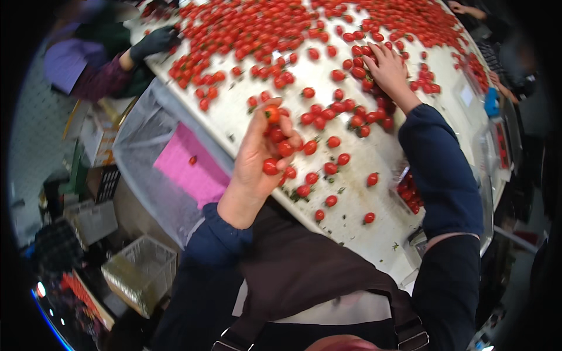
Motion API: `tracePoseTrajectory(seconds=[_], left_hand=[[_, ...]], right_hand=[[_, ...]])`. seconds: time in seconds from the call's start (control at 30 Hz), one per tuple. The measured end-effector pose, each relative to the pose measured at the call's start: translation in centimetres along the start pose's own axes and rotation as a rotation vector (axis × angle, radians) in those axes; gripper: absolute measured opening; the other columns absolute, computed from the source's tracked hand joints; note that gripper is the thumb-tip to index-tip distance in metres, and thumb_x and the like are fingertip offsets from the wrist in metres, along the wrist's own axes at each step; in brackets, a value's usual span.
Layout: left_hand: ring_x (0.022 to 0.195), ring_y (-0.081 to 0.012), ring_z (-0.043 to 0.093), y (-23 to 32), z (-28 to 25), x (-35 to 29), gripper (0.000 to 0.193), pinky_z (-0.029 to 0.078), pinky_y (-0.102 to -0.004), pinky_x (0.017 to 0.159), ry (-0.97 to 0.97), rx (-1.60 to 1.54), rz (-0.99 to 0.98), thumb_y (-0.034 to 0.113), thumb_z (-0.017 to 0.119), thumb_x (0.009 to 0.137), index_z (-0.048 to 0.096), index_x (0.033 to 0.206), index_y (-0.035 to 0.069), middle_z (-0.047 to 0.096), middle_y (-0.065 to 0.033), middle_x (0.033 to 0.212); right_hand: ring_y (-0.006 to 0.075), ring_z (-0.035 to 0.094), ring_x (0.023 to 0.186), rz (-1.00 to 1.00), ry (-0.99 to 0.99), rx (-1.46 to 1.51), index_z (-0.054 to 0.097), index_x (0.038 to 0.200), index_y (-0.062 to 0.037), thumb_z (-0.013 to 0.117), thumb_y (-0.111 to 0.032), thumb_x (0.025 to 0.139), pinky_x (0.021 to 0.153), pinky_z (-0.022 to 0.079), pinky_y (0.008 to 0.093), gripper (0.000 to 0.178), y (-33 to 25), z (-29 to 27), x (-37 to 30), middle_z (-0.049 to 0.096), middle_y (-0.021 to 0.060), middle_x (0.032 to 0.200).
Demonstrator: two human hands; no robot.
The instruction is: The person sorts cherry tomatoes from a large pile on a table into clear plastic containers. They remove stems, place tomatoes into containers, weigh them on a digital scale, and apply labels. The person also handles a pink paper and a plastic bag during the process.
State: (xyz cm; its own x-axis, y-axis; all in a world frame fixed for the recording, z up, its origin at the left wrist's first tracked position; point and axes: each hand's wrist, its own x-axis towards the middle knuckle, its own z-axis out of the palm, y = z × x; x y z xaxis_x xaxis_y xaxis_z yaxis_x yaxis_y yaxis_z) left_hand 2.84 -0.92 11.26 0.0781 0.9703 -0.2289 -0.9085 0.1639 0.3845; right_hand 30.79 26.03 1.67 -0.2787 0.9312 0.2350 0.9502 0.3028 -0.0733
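Observation:
My left hand (252,155) is raised over the table's near left edge, palm up. Its fingers curl round several red cherry tomatoes (270,167), one of them more orange near the fingertips. Farther off to the right, my right hand (387,71) reaches palm down among loose cherry tomatoes (357,62), fingers stretched out and touching some of them; what lies under the palm is hidden. More loose tomatoes (333,141) are scattered on the white tabletop (351,193) between my hands and towards me.
A big heap of tomatoes (246,29) covers the far side. By my right forearm stands a clear plastic box (404,196) with tomatoes. Left of the table, a grey-lined bin (140,146) holds a pink sheet (190,152) and one tomato. A co-worker's black-gloved hand (155,44) works at far left.

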Motion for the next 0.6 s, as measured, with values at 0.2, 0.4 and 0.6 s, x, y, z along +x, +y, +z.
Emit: tracePoseTrajectory(seconds=[0.2, 0.4, 0.6], left_hand=[[0.09, -0.0163, 0.062, -4.5, -0.9, -7.6, 0.043, 0.038, -0.02, 0.048, 0.083, -0.064, -0.437, 0.046, 0.048, 0.102, 0.048, 0.133, 0.015, 0.061, -0.0041, 0.101], [0.1, -0.0239, 0.064, -5.6, -3.6, -12.3, 0.042, 0.049, -0.0245, 0.053, 0.052, -0.313, -0.522, 0.038, 0.043, 0.104, 0.044, 0.141, 0.019, 0.06, -0.0094, 0.113], [0.111, -0.0302, 0.062, -6.1, -4.3, -14.8, 0.045, 0.053, -0.0565, 0.087, -0.03, -0.3, -0.585, 0.037, 0.049, 0.103, 0.041, 0.144, 0.021, 0.06, -0.0113, 0.123]], right_hand=[[0.0444, 0.04, 0.134, -0.279, -0.05, 0.116, 0.05, 0.143, -0.0245, 0.053, -0.042, 0.097, 0.104, 0.041, 0.052, 0.048, -9.9, -2.9, -8.2, 0.044, 0.0172, 0.148], [0.0375, 0.046, 0.132, -0.315, -0.061, 0.166, 0.054, 0.14, -0.0207, 0.056, -0.041, 0.096, 0.106, 0.04, 0.0474, 0.049, -11.0, -7.0, -11.9, 0.047, 0.0222, 0.144], [0.0368, 0.046, 0.131, -0.182, -0.168, 0.202, 0.047, 0.144, -0.0183, 0.055, -0.043, 0.094, 0.107, 0.037, 0.0494, 0.056, -13.7, -6.4, -16.9, 0.046, 0.0218, 0.144]])
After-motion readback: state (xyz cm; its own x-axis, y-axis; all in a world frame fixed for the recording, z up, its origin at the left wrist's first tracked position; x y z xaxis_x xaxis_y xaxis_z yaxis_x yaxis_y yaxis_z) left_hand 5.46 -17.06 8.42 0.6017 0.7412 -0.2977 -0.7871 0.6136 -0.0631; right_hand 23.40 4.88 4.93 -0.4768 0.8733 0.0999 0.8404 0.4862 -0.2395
